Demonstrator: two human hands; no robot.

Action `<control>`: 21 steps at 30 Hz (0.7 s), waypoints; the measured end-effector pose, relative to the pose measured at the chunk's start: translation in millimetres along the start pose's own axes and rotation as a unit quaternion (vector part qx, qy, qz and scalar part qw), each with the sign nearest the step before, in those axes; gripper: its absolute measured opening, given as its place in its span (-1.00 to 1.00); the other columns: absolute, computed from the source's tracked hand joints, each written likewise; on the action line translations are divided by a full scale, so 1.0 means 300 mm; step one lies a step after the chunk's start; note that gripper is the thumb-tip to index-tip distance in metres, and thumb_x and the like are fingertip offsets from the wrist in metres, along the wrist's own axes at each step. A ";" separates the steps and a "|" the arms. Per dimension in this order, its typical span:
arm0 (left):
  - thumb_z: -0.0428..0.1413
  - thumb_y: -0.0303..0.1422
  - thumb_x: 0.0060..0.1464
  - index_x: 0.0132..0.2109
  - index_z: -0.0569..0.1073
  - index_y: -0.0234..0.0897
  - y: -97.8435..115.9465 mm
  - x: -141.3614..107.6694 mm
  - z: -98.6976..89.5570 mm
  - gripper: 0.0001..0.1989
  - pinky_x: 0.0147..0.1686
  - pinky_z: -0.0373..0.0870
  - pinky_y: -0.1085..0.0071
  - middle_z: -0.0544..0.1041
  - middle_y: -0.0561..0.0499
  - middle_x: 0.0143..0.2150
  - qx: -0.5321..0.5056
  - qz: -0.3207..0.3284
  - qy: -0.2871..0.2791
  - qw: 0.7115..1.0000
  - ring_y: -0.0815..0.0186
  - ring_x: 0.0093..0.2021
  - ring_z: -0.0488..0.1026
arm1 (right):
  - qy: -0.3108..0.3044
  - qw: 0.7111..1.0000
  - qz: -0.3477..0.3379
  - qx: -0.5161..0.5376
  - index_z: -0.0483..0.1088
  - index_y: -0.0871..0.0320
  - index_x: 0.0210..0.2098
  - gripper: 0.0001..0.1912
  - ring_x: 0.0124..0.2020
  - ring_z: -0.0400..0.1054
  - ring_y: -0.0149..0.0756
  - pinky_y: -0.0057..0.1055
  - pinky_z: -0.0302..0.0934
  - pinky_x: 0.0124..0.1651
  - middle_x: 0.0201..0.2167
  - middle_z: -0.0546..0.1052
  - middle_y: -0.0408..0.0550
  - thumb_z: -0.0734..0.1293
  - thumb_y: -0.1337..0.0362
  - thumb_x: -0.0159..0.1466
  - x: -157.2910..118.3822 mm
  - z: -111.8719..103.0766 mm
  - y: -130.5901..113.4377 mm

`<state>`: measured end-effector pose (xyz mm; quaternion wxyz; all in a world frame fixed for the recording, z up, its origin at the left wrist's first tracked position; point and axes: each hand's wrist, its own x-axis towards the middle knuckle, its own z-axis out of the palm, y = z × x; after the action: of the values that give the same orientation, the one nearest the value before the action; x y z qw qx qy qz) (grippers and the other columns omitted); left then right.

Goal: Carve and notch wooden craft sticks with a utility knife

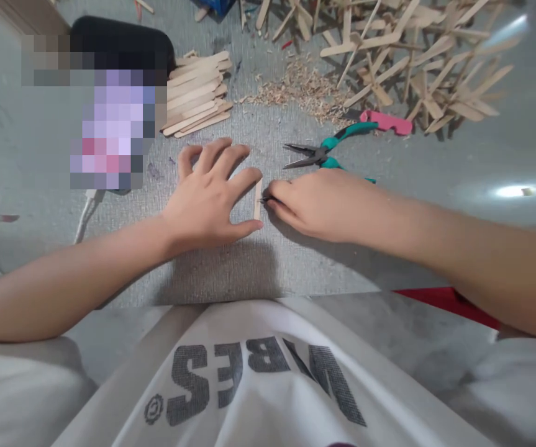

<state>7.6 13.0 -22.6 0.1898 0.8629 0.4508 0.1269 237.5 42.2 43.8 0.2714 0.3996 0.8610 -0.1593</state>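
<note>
A short length of wooden craft stick point(258, 200) stands on the table between the index finger and thumb of my left hand point(207, 202), which press at its two ends. The other fingers of that hand are spread over the tabletop. My right hand point(317, 202) is closed in a pinch around a small dark pointed tool point(264, 200); its tip meets the middle of the stick, and the rest is hidden in my fingers. Just beyond my right hand lie needle-nose pliers point(321, 155) with teal handles, jaws apart.
A pink-handled cutter point(386, 122) lies behind the pliers. Wood shavings point(300, 87) and a heap of joined craft sticks point(417, 56) cover the back right. A stack of flat sticks point(197, 93) sits left, beside a black object point(123, 43) and a white cable point(87, 211).
</note>
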 end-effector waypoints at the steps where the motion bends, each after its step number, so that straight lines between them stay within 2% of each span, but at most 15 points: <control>1: 0.38 0.02 0.23 0.35 0.51 -0.07 0.002 0.002 -0.002 -0.36 0.55 -0.08 -0.45 0.31 -0.27 0.64 -0.004 -0.001 0.001 1.000 -0.42 0.65 0.12 | -0.011 1.000 -0.004 -0.006 0.57 0.23 0.18 -0.49 -0.29 0.54 0.02 -0.20 -0.11 -0.30 -0.21 0.71 0.23 0.07 0.13 0.66 0.004 -0.009 0.001; 6: 0.40 -0.05 0.23 0.37 0.54 -0.11 0.011 0.005 -0.009 -0.36 0.56 0.00 -0.44 0.32 -0.35 0.64 -0.005 0.004 -0.006 1.000 -0.40 0.65 0.16 | -0.029 0.999 0.007 -0.012 0.58 0.25 0.19 -0.50 -0.28 0.56 -0.01 -0.21 -0.05 -0.29 -0.18 0.72 0.22 0.08 0.15 0.65 0.009 -0.016 0.007; 12: 0.42 -0.08 0.17 0.37 0.54 0.05 -0.002 0.003 0.013 -0.35 0.58 -0.05 -0.46 0.33 -0.20 0.63 -0.041 0.004 0.015 0.999 -0.38 0.65 0.16 | -0.030 0.999 0.015 -0.026 0.57 0.24 0.23 -0.47 -0.33 0.53 -0.01 -0.20 -0.08 -0.32 -0.22 0.72 0.21 0.07 0.12 0.64 0.007 0.001 0.007; 21: 0.40 -0.10 0.14 0.32 0.59 0.09 -0.007 0.009 0.008 -0.40 0.58 -0.05 -0.47 0.37 -0.14 0.59 -0.064 0.006 0.015 0.998 -0.38 0.62 0.16 | -0.037 0.999 0.030 -0.007 0.57 0.23 0.26 -0.51 -0.37 0.52 -0.01 -0.19 -0.03 -0.31 -0.26 0.70 0.21 0.13 0.14 0.65 0.006 -0.016 -0.011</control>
<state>8.5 15.9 -25.7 0.2368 0.8497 0.4394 0.1697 232.2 43.6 46.8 0.3103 0.4175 0.8390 -0.1600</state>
